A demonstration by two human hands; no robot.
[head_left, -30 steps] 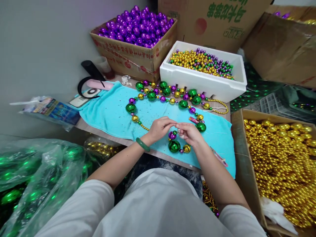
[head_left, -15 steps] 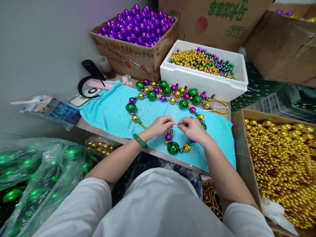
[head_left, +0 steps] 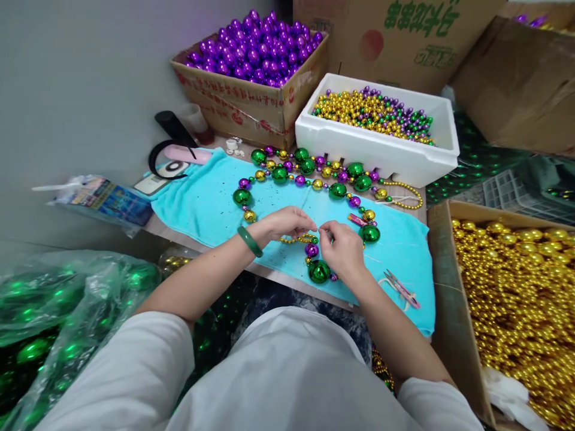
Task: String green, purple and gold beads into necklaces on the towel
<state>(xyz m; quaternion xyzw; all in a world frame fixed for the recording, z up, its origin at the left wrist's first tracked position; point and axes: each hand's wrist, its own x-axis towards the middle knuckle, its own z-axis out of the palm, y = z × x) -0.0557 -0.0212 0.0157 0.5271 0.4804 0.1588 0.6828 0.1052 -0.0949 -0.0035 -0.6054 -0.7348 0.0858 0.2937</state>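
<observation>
My left hand (head_left: 288,222), with a green bangle (head_left: 250,241) on its wrist, is pinched closed above a blue towel (head_left: 193,209). Fingertip to fingertip with it, my right hand (head_left: 342,250) is also closed in a pinch. Whatever lies between the fingers is too small to make out. Just below them hangs or lies part of a bead necklace (head_left: 318,272) in green, purple and gold. Its large loop spreads across the towel behind the hands. Pink-handled thread snips (head_left: 403,290) rest right of my right forearm, and a small red packet (head_left: 356,221) lies inside the loop's right side.
At the back stand a cardboard box (head_left: 233,105) of purple beads and a white foam box (head_left: 377,149) of mixed beads. Gold bead strands fill a carton (head_left: 442,281) on the right. A phone (head_left: 153,182) and bagged packet (head_left: 101,200) are left.
My right forearm has swung inward, uncovering the snips and the red packet. Both hands stay pinched together over the necklace, and a short gold bead strand now shows beneath them.
</observation>
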